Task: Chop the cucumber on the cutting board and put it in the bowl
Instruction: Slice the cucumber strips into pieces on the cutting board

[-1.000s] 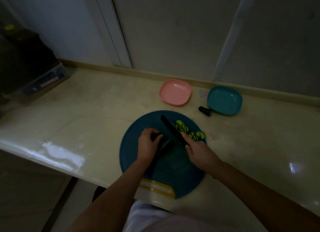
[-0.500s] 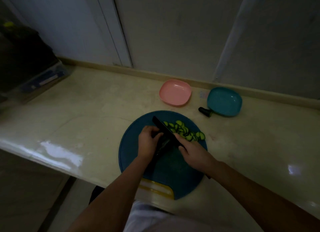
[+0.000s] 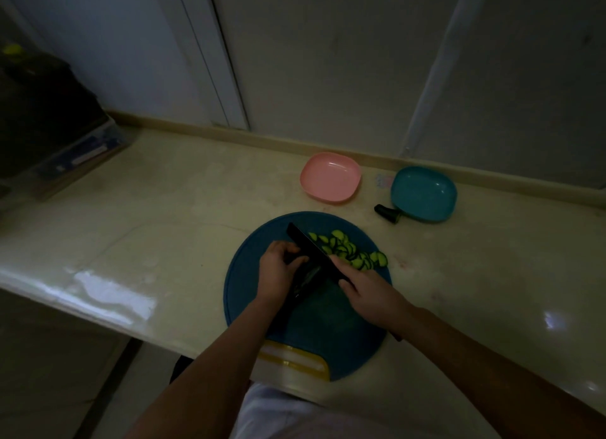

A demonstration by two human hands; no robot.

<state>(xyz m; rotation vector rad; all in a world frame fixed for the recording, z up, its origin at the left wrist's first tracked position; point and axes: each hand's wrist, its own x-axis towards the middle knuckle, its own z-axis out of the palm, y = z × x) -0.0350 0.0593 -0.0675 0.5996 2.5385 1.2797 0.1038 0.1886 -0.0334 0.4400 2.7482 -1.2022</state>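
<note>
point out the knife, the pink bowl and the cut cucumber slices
knife (image 3: 305,244), head view, flat of the dark blade
pink bowl (image 3: 330,177), head view, bare inner floor
cucumber slices (image 3: 347,251), head view, middle of the pile

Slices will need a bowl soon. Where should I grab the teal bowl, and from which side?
Probably pinch the teal bowl at its near-right rim, thumb inside, coming from the right: the rim is bare there, while the cucumber end lies at its near-left corner.
</note>
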